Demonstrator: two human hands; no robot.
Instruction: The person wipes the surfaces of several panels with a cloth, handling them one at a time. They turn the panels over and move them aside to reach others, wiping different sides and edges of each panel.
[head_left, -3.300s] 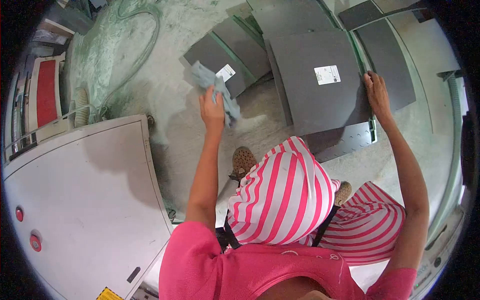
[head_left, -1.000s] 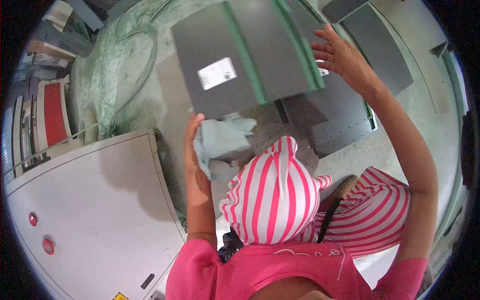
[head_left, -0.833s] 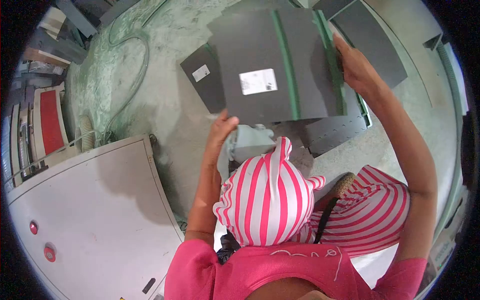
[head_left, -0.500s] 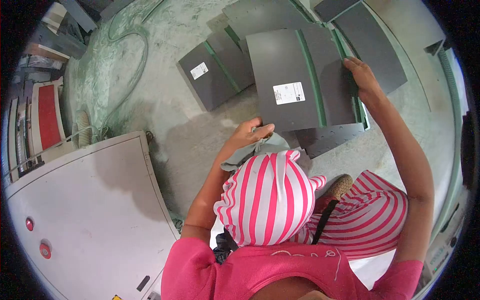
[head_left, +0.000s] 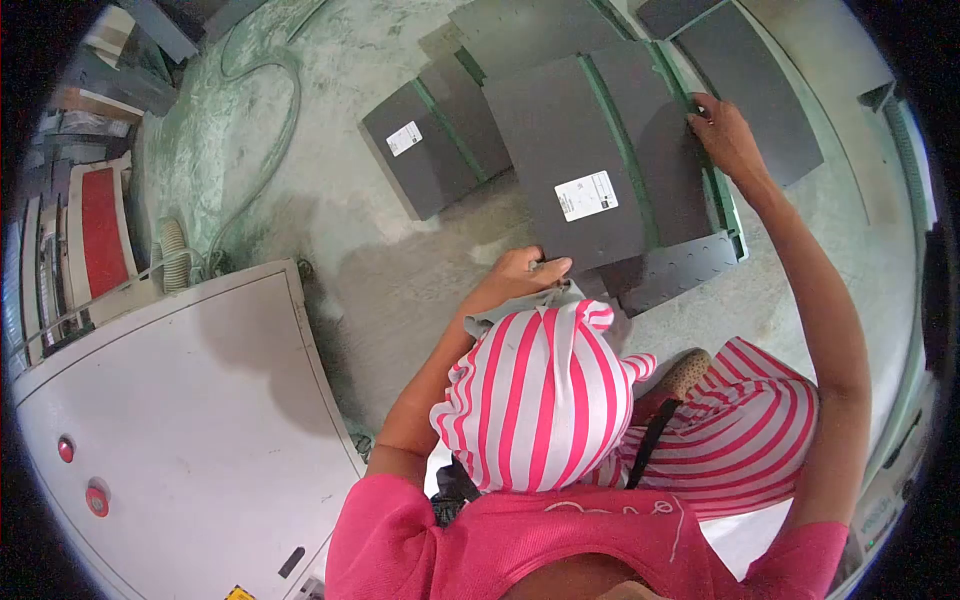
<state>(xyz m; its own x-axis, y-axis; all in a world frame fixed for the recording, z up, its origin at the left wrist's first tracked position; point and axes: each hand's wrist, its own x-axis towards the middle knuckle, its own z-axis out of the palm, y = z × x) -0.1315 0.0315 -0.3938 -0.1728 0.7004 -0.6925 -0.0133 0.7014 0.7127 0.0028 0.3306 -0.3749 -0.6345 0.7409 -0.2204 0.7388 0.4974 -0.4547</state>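
Note:
Before me on the floor is a stack with a dark grey panel on top, striped in green and bearing a white label. My left hand is closed at its near left corner, with a grey cloth hanging under the fingers. How much of the panel that hand grips is hidden. At the right edge my right hand has its fingers curled around the panel's green border. A lower panel with small bumps shows beneath the near edge. My striped knees are close to the stack.
A smaller labelled dark panel stack lies to the left, with more dark panels behind and to the right. A white cabinet with red buttons stands at left. A hose curves across the floor.
The top panel has turned slightly, its label shifting right and nearer, and more of the bumpy lower panel shows. My left hand has moved a little right with the cloth; my right fingers have curled more.

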